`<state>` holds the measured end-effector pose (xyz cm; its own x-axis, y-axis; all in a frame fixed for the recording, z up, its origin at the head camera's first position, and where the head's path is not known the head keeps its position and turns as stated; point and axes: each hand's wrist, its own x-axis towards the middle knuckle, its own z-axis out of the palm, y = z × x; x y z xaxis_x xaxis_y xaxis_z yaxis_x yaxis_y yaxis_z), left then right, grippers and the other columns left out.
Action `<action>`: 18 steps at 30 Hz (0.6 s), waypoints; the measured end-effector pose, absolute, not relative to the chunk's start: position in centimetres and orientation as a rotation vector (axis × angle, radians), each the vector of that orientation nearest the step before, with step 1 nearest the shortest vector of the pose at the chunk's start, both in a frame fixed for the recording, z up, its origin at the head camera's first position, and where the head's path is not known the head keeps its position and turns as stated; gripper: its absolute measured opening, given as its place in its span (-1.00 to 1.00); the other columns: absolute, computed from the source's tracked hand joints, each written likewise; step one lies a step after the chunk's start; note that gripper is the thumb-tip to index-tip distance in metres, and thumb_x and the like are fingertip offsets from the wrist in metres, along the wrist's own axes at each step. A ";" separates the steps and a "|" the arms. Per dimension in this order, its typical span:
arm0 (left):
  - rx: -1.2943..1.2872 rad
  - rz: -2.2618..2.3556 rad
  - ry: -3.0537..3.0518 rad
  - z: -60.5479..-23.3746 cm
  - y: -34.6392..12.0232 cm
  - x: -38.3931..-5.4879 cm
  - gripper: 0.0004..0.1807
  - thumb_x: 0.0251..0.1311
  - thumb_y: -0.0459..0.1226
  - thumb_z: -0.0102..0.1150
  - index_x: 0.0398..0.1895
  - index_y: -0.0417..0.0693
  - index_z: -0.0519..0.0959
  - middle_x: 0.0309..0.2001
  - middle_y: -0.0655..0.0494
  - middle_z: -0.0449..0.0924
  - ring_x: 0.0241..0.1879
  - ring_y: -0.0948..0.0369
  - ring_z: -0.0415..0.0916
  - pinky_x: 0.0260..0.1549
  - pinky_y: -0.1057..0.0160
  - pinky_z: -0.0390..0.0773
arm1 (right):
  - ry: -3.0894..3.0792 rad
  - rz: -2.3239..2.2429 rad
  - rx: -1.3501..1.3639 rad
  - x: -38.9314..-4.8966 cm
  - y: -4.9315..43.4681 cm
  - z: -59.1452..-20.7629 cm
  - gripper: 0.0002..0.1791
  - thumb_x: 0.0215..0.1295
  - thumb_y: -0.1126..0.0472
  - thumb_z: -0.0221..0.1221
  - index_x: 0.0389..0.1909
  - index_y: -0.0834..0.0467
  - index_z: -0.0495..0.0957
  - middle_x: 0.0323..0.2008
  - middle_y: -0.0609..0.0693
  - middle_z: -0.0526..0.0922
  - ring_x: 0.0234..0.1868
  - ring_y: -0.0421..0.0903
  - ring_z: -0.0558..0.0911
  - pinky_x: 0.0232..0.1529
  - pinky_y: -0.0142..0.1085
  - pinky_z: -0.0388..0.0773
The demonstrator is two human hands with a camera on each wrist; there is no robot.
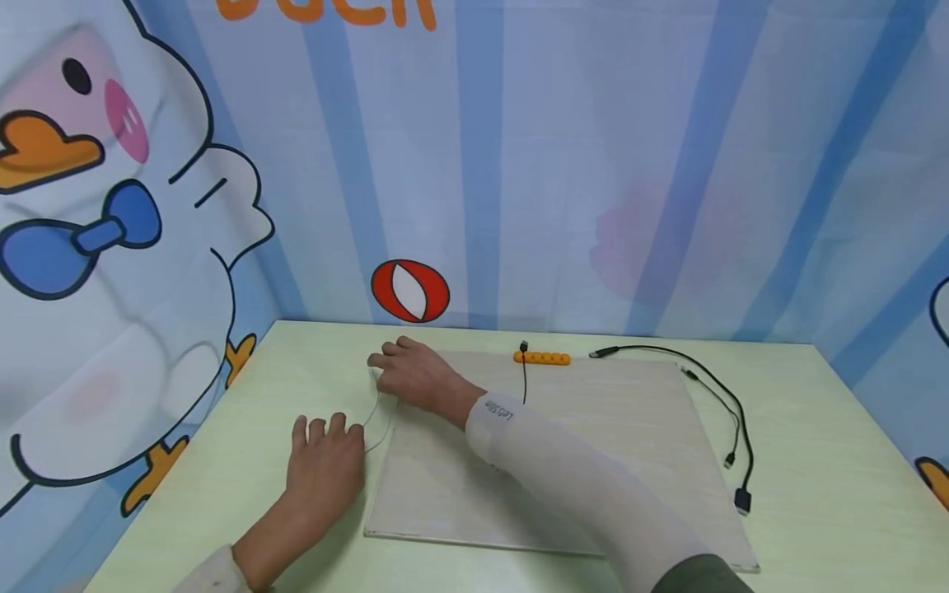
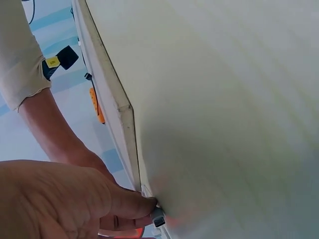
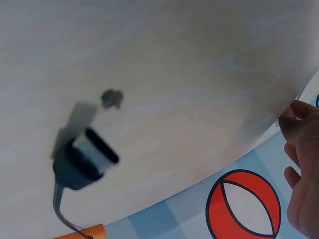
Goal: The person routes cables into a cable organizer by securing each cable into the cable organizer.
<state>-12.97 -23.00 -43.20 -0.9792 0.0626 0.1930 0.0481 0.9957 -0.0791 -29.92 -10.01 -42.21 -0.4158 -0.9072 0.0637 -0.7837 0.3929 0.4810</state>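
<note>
A thin white cable (image 1: 389, 427) loops between the two hands at the left edge of a pale board (image 1: 452, 486). My left hand (image 1: 326, 465) is low over the table beside that edge. Its thumb and fingers pinch a small grey cable plug (image 2: 158, 217) in the left wrist view. Reaching across the board, my right hand (image 1: 415, 375) is at its far left corner. There its thumb and fingertips pinch the white cable, whose held part is mostly hidden by the fingers; in the right wrist view this hand (image 3: 304, 154) shows at the right edge.
An orange cable holder (image 1: 552, 359) sits at the board's back edge, with a thin black cable (image 1: 525, 379) in it. To the right lie a thick black cable (image 1: 730, 395) and a shorter black cable (image 1: 737, 428). A printed curtain (image 1: 549, 165) hangs behind the table.
</note>
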 end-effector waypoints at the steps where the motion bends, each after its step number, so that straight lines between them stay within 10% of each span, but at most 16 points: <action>1: -0.084 0.105 -2.942 -43.2 -23.0 -13.0 -0.91 0.33 -0.43 0.33 -0.15 -0.27 0.72 -0.09 -0.26 0.66 0.10 -0.37 0.62 0.44 -0.51 0.39 | -2.341 -0.546 1.474 -29.9 -10.0 -42.2 -0.71 0.61 0.15 0.37 0.20 -0.23 0.85 0.51 -0.20 0.65 0.37 -0.14 0.63 0.39 -0.31 0.54; 18: -0.090 0.032 -3.086 -42.1 -22.4 -13.0 -0.95 0.30 -0.41 0.40 -0.32 -0.23 0.70 -0.04 -0.22 0.65 0.29 -0.35 0.54 0.54 -0.55 0.23 | -2.252 -0.604 1.467 -30.4 -9.4 -42.8 -0.54 0.64 0.19 0.34 0.42 -0.27 0.66 0.51 -0.17 0.64 0.48 -0.12 0.60 0.65 -0.22 0.43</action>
